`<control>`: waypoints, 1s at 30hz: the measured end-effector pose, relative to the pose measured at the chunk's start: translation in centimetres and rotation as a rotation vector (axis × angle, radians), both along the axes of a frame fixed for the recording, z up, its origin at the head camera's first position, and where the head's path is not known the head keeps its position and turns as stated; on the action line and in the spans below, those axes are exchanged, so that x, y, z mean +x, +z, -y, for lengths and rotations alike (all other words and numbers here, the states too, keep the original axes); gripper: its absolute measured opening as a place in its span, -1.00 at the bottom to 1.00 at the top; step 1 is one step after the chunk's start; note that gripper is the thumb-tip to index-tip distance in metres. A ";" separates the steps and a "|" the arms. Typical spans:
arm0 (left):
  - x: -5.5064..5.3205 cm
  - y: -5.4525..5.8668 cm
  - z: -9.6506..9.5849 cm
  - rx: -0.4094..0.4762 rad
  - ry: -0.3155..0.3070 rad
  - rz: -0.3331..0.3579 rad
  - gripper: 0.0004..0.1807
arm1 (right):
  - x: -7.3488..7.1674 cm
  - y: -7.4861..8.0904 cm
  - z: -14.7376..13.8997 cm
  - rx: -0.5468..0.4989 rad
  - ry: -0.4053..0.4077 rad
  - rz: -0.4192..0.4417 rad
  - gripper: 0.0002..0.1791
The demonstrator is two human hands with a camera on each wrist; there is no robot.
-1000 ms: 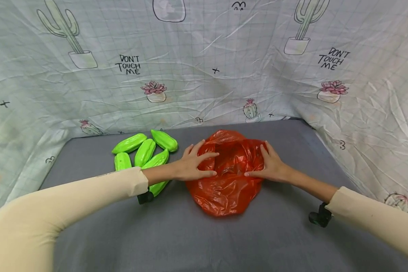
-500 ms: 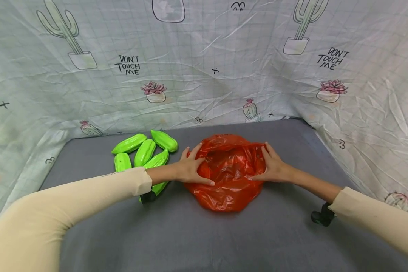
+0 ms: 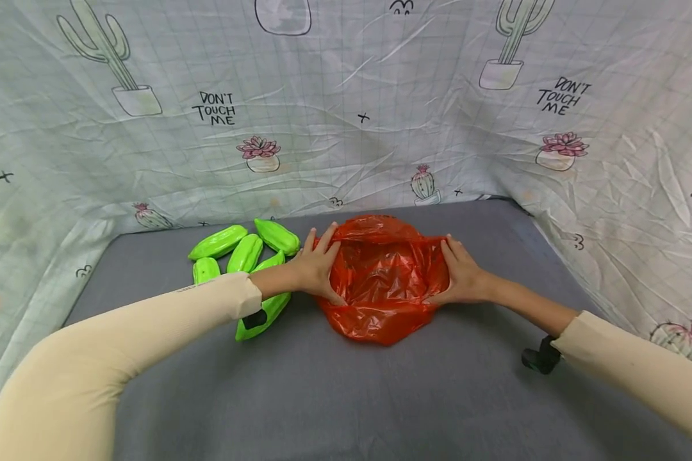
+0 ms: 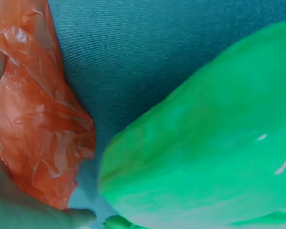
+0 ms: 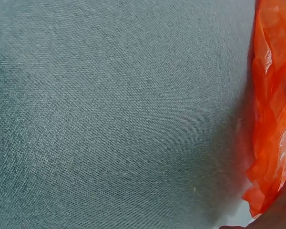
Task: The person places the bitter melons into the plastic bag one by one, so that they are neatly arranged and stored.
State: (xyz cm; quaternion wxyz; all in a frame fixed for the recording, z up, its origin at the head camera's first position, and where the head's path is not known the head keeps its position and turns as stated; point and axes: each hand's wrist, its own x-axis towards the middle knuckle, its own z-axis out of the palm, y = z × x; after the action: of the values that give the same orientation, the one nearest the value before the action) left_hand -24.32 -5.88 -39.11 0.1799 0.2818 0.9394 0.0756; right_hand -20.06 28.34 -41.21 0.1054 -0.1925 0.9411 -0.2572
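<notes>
A thin red plastic bag stands on the grey table with its mouth spread wide, upward. My left hand is at the bag's left side, thumb and fingers spread apart along the rim. Opposite it, my right hand stretches the right side of the rim, with fingertips at the back and thumb at the front. In the left wrist view, a glossy green elongated fruit fills the right side, beside the crinkled red bag. The right wrist view has the bag's edge at far right.
Several bright-green ridged fruits lie grouped left of the bag, some partly hidden by my left forearm. A cactus-print cloth hangs behind and at both sides of the grey table.
The bag's mouth has been pulled wider and squarer, and its front edge sits a little farther back. My left hand has shifted slightly left and back, thumb now at the rim.
</notes>
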 end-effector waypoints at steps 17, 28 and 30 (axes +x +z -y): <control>-0.4 2.3 1.7 0.117 -0.056 0.007 0.29 | -1.1 0.3 -0.5 0.016 0.018 0.022 0.41; 2.4 7.3 8.6 0.205 -0.023 -0.098 0.29 | -1.2 0.3 -0.5 0.015 0.013 0.065 0.41; 3.0 7.2 10.0 0.191 0.008 -0.102 0.30 | -1.2 0.3 -0.4 0.015 0.007 0.078 0.41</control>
State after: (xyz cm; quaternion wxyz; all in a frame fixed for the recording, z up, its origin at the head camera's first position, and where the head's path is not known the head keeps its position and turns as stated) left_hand -21.36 -15.88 -31.94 0.1040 0.2971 0.9370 0.1511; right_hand -21.31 28.70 -40.93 0.1444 -0.1850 0.9375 -0.2570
